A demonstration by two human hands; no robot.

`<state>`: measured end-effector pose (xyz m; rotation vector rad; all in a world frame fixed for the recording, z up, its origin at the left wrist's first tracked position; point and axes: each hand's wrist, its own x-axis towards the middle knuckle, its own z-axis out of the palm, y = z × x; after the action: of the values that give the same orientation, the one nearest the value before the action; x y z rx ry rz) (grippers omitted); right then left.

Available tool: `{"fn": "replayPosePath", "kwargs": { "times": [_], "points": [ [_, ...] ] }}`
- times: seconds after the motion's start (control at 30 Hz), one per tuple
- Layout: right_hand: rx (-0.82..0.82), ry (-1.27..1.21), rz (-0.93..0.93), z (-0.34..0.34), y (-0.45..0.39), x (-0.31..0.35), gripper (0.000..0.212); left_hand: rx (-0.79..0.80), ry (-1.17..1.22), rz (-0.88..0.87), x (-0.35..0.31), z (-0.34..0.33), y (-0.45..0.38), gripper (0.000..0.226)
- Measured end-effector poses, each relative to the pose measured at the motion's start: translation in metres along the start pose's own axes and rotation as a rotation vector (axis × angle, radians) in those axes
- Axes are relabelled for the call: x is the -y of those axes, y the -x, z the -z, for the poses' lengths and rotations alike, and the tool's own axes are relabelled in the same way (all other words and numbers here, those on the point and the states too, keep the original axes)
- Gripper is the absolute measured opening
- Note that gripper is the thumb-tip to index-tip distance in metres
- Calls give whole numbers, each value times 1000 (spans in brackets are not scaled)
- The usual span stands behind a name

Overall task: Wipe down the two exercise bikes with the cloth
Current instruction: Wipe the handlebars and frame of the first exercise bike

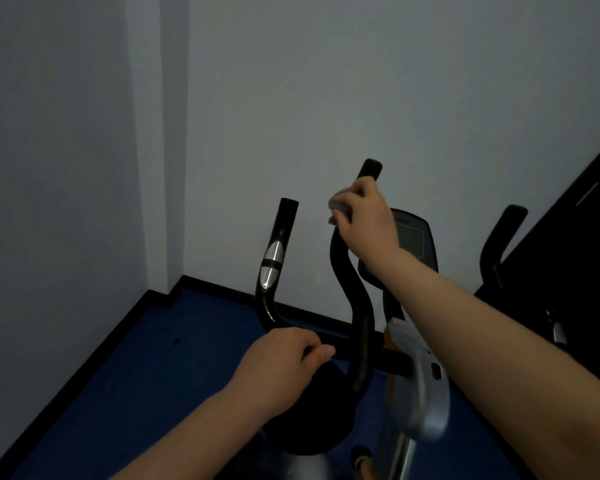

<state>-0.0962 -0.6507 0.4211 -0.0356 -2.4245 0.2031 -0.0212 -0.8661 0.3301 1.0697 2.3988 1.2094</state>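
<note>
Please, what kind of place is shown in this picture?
Probably a small gym or home workout room. An exercise bike with a console screen stands in a corner on blue floor, and another black handlebar rises at the right.

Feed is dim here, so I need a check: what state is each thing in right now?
Right hand: grips small grey cloth around black curved handlebar.
Left hand: holds black crossbar.
Grey bike console: upright, screen dark.
Second bike's black handlebar: untouched.
</note>
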Motion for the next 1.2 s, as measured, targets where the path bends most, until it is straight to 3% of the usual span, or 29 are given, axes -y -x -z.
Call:
{"fn": "replayPosePath", "kwargs": {
  "times": [0.2,0.37,0.53,0.67,0.73,0.83,1.03,1.2],
  "points": [
    [-182,-98,-128,19,-27,0,31,0,-1,5,-1,0,-1,39],
    [-28,-147,-142,-1,-4,2,17,-4,-3,4,0,0,1,36],
    [-162,-104,-141,18,-29,-1,23,-10,-2,-5,2,-2,-1,41],
    [32,-41,-162,1,-12,2,17,-20,11,-5,1,-1,1,40],
    [-36,-135,-208,3,-16,5,12,-21,13,-5,1,-2,0,39],
    [-290,-296,-240,17,-24,-1,14,-13,15,0,1,-1,0,37],
    [-182,-379,-235,9,6,-10,19,4,6,4,0,0,0,35],
    [-362,-423,-294,19,-6,-17,18,15,12,3,-1,1,0,37]
  ]
}}
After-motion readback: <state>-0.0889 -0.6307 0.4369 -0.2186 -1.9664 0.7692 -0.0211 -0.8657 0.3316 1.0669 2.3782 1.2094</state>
